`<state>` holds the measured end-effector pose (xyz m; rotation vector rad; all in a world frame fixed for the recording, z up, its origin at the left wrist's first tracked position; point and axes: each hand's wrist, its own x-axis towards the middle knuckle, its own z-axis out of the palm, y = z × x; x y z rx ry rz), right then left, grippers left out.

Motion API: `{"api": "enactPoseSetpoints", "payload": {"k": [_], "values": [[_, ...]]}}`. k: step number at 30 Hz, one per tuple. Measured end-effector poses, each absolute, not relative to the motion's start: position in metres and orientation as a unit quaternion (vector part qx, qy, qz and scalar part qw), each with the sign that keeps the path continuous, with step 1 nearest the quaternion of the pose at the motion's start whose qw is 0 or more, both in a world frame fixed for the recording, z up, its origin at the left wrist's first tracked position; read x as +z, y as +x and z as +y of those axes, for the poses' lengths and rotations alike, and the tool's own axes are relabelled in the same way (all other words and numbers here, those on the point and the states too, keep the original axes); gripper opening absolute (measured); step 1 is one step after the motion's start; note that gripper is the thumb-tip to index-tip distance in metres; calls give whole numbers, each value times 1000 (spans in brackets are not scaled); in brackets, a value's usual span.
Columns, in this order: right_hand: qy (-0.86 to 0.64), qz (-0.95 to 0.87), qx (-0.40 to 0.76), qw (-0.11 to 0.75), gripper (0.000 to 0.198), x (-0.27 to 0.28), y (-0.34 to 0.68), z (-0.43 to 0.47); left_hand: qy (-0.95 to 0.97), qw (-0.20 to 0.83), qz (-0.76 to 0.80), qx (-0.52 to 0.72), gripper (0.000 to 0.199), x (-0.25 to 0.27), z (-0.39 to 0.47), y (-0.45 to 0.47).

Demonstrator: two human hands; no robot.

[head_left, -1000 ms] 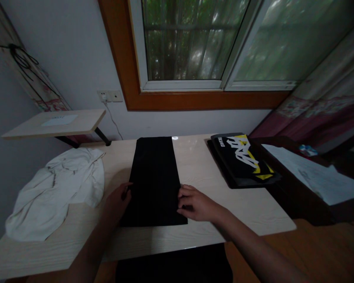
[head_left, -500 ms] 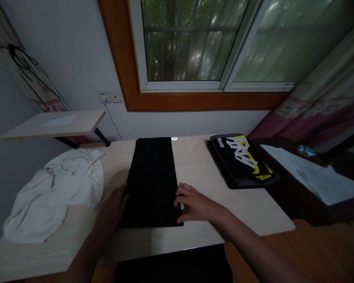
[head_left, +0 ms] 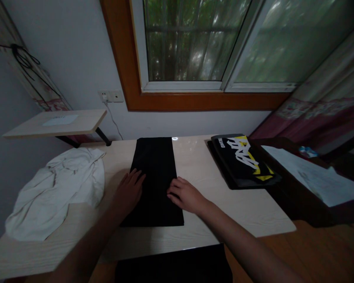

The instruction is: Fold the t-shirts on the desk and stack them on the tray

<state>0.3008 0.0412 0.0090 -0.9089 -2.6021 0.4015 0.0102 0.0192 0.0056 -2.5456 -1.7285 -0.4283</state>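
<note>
A black cloth (head_left: pixel 155 161), folded into a long flat rectangle, lies on the pale wooden table (head_left: pixel 200 157) in front of me. My left hand (head_left: pixel 131 190) rests over its left edge with the fingers stretched out onto the fabric. On the opposite edge, my right hand (head_left: pixel 184 193) touches the cloth with its fingers lightly bent and apart. Neither hand grips the fabric. Left of the cloth sits a crumpled white garment (head_left: pixel 61 184).
A stack of folded dark clothes (head_left: pixel 242 159) with a white and yellow print lies at the table's right end. A small raised shelf (head_left: pixel 85 122) stands at the back left. Beyond the right edge is a dark surface with a pale sheet (head_left: pixel 306 169). The window (head_left: pixel 188 47) is behind.
My left hand has moved from the cloth's left edge further onto it, fingers now extended. My right hand has shifted slightly up and inward along the right edge.
</note>
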Motion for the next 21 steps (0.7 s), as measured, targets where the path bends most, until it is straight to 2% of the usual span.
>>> {"api": "enactPoseSetpoints", "payload": {"k": [7,13,21], "values": [[-344,-920,53,180,51,-16,280,43,-840,44,-528,-116,51,-6,87,69],[-353,-922,32,156,59,-22,282,39,-827,54,-546,-122,51,-23,128,89],[-359,-919,32,160,61,-21,284,28,-759,64,-641,-99,57,-29,168,22]]}}
